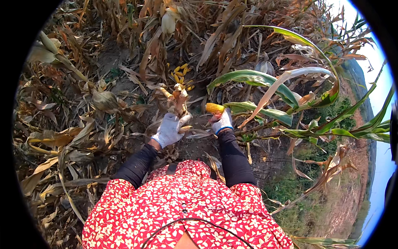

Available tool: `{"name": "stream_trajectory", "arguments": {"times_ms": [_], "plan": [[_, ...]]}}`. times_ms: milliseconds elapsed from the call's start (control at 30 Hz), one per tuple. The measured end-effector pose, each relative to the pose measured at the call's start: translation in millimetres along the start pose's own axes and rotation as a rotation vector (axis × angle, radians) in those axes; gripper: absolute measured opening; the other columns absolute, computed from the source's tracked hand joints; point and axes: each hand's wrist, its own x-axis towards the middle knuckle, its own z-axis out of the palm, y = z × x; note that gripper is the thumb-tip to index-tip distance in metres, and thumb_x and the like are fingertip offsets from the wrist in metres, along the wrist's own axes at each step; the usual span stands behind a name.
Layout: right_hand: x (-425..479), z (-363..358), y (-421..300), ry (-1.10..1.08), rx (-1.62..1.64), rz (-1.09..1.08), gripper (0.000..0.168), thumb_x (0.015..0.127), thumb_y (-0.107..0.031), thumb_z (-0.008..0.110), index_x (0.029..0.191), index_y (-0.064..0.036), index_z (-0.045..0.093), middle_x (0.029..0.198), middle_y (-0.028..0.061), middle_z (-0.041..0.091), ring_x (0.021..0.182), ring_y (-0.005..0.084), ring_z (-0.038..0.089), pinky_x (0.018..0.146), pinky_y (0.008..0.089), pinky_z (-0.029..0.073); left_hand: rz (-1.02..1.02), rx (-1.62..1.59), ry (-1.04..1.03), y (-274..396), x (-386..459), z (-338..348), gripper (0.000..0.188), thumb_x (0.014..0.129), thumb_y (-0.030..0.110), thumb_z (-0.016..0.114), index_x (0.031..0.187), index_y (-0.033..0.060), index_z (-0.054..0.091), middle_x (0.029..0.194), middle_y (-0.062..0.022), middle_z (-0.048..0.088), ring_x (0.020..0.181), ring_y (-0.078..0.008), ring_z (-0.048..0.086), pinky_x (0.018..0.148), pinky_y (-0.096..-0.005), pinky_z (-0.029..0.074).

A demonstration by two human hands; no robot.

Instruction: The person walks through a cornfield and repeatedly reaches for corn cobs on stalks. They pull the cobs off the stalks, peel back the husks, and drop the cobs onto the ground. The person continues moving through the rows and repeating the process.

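A husked yellow ear of corn (215, 108) is in my right hand (221, 119), which wears a light knit glove with a blue cuff. My left hand (169, 129), gloved alike, is at the base of a dry corn stalk with husks (179, 99); its fingers are partly bent, and whether they grip the stalk or husk is not clear. Beyond the hands, several husked yellow ears (179, 73) lie in a small heap on the soil, partly behind dry leaves.
Dry corn stalks and leaves (74, 130) cover much of the ground. An unhusked ear (168, 23) hangs at the top, another (105, 101) lies at the left. Green corn leaves (255, 77) arch over from the right, close to my right hand.
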Motion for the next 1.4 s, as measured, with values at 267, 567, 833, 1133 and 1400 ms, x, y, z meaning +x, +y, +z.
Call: {"name": "stream_trajectory", "arguments": {"times_ms": [267, 567, 833, 1133, 1400], "plan": [[-28, 93, -105, -0.015, -1.096, -0.249, 0.035, 0.094, -0.029, 0.055, 0.112, 0.001, 0.063, 0.078, 0.0125, 0.069, 0.046, 0.0222, 0.059, 0.042, 0.0349, 0.048, -0.043, 0.054, 0.075, -6, -3, -2, 0.059, 0.082, 0.03, 0.07, 0.138, 0.0209, 0.054, 0.097, -0.0068, 0.07, 0.089, -0.0298, 0.063, 0.096, -0.0399, 0.041], [-142, -118, -241, 0.707, -2.52, -0.413, 0.038, 0.086, -0.032, 0.065, 0.114, -0.008, 0.066, 0.11, 0.0176, 0.069, 0.104, 0.0357, 0.066, 0.093, 0.0472, 0.051, -0.051, 0.098, 0.066, -5, -8, -23, 0.061, 0.081, 0.034, 0.072, 0.137, 0.0191, 0.054, 0.106, -0.0082, 0.067, 0.098, -0.0304, 0.059, 0.097, -0.0412, 0.041], [-296, -396, -122, 0.638, -2.231, 0.146, 0.041, 0.087, -0.041, 0.059, 0.114, -0.011, 0.063, 0.106, 0.0162, 0.07, 0.099, 0.037, 0.066, 0.087, 0.0481, 0.051, -0.139, 0.044, 0.025, 11, -37, -57, 0.07, 0.073, 0.025, 0.076, 0.138, 0.021, 0.054, 0.096, -0.0097, 0.064, 0.099, -0.0304, 0.058, 0.098, -0.042, 0.041], [-363, -341, -30, 0.503, -2.092, 0.076, 0.042, 0.083, -0.039, 0.062, 0.115, -0.011, 0.061, 0.099, 0.0167, 0.07, 0.089, 0.0379, 0.068, 0.08, 0.0478, 0.053, -0.424, 0.117, -0.253, 46, -113, -100, 0.073, 0.075, 0.045, 0.074, 0.137, 0.0133, 0.052, 0.101, -0.0147, 0.067, 0.104, -0.0314, 0.058, 0.1, -0.0454, 0.039], [-234, -215, -88, 0.143, -2.2, -0.457, 0.036, 0.084, -0.029, 0.064, 0.112, -0.007, 0.061, 0.091, 0.0222, 0.069, 0.087, 0.0389, 0.067, 0.077, 0.0448, 0.053, -0.446, 0.025, -0.219, 94, -104, -149, 0.085, 0.067, 0.046, 0.08, 0.138, 0.012, 0.049, 0.115, -0.0095, 0.058, 0.107, -0.032, 0.056, 0.09, -0.0452, 0.046]]}}
